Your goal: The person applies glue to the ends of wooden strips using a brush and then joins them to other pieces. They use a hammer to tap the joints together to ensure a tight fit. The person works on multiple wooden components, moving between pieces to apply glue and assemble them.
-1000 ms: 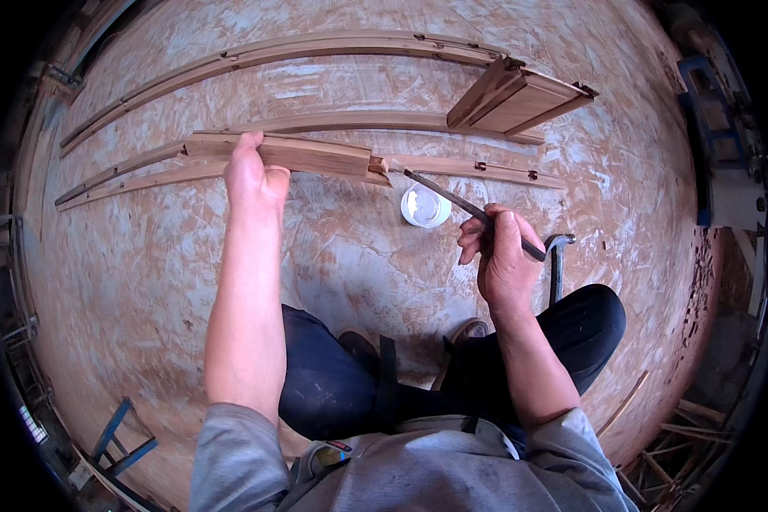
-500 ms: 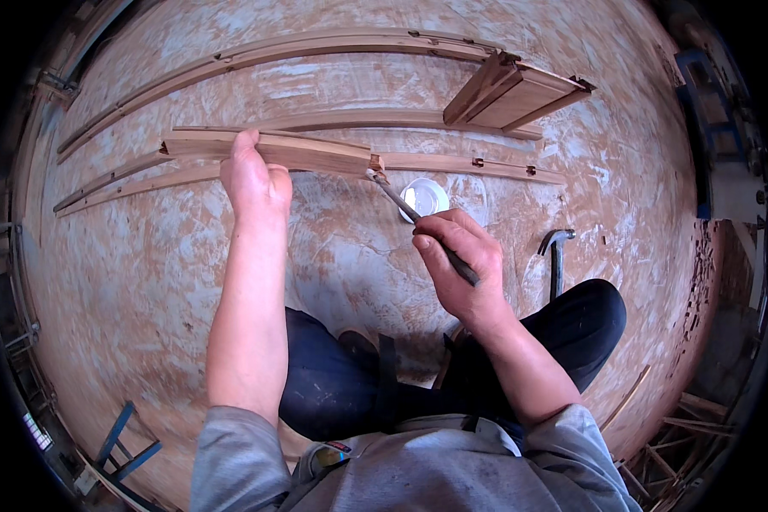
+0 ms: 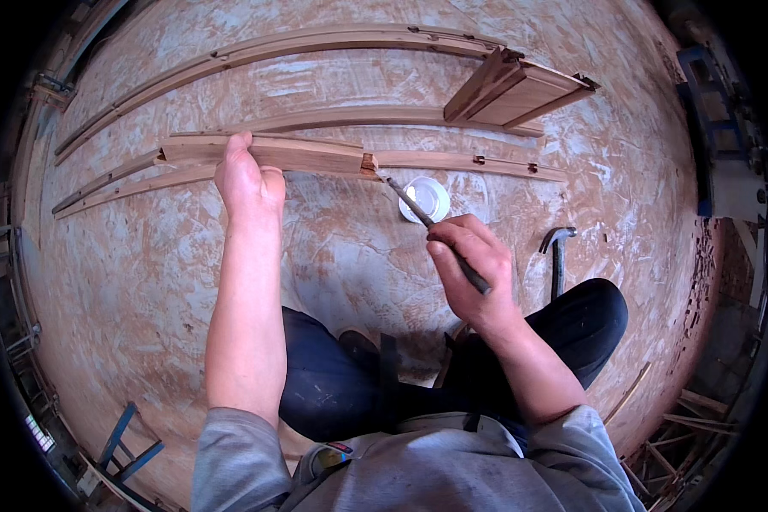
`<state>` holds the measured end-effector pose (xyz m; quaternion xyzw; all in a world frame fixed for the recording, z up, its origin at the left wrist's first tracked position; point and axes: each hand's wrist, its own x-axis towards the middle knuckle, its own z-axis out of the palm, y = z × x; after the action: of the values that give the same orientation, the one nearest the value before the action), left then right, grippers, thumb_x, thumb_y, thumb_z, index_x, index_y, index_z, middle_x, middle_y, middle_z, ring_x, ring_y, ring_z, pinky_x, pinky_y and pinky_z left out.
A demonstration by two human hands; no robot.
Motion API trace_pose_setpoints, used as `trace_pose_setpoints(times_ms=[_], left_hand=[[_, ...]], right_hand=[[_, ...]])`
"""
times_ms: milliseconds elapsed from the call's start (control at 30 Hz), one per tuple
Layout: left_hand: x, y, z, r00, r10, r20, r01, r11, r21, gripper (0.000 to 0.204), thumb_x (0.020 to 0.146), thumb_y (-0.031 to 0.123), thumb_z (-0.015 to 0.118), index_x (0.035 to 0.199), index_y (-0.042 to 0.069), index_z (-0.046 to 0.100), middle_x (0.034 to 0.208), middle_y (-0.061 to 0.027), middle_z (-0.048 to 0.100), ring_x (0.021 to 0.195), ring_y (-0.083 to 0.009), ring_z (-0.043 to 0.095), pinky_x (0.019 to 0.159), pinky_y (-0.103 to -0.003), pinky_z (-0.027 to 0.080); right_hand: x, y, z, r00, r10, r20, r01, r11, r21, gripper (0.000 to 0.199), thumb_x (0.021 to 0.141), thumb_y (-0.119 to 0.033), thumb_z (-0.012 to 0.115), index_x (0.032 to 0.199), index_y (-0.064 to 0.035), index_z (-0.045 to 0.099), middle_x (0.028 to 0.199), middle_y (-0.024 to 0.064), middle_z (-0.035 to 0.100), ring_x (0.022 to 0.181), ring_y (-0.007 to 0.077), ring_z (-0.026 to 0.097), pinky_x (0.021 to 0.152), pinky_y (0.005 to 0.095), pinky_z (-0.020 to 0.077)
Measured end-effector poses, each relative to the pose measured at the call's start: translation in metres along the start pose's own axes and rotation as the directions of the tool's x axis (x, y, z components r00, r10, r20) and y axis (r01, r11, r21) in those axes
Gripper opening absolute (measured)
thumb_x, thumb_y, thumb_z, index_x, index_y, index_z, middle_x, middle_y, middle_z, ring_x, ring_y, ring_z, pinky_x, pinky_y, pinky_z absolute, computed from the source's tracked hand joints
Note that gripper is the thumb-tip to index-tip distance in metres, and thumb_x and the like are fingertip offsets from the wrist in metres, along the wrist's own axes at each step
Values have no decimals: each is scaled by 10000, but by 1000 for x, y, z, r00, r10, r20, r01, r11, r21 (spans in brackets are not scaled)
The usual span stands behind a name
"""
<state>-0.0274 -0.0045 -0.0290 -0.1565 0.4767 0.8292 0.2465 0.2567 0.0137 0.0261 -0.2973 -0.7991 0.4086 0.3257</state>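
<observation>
Location: woodworking shop, joinery type. Basis: long slotted wooden rails and a framed wooden panel lie on a mottled brown-and-white floor; a shaped wooden length with a cut end is held above them. Claw hammer by the right knee; white tub near the rails. Small dark chips scattered toward the right edge, wood strips heaped at lower right. Blue metal frame at lower left; margins dim, detail unclear.
</observation>
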Motion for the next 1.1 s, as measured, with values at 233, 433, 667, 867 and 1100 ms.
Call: trace_pose_setpoints(times_ms=[233,433,667,867,1100], left_hand=[[15,1,-5,981,-185,-60,180,981,-74,266,872,21,538,1135,-3,505,1129,-131,581,1082,-280,563,1004,-491,446],[12,-1,-1,986,-163,-41,162,987,-15,264,863,31,553,1120,-5,504,1120,-135,583,1078,-280,564,990,-486,460],[12,-2,-1,997,-81,6,81,996,-42,280,833,-15,570,1104,-18,501,1098,-110,576,1034,-233,578,951,-384,499],[10,-1,2,997,-78,-5,77,996,-45,310,841,-22,536,1142,-50,462,1123,-132,548,1032,-242,577,942,-398,504],[12,-4,0,995,-98,14,99,995,-30,310,853,3,534,1149,-48,459,1140,-148,549,1052,-267,574,942,-429,506]], right_hand=[[14,-7,-3,999,-51,16,50,997,56,141,786,24,669,924,22,637,866,145,601,762,277,609,647,336,486],[25,-11,6,995,-85,44,84,996,33,133,779,13,669,909,14,639,844,139,582,737,295,583,632,365,474],[25,-8,5,996,-77,38,76,996,38,125,782,20,657,906,13,641,841,143,579,748,298,580,644,364,477],[20,3,2,998,-40,-44,41,999,18,137,797,22,648,933,18,634,856,150,575,753,295,582,653,349,479],[22,-2,19,996,-87,34,84,995,60,176,773,24,667,942,15,616,865,157,549,769,304,557,656,370,461]])
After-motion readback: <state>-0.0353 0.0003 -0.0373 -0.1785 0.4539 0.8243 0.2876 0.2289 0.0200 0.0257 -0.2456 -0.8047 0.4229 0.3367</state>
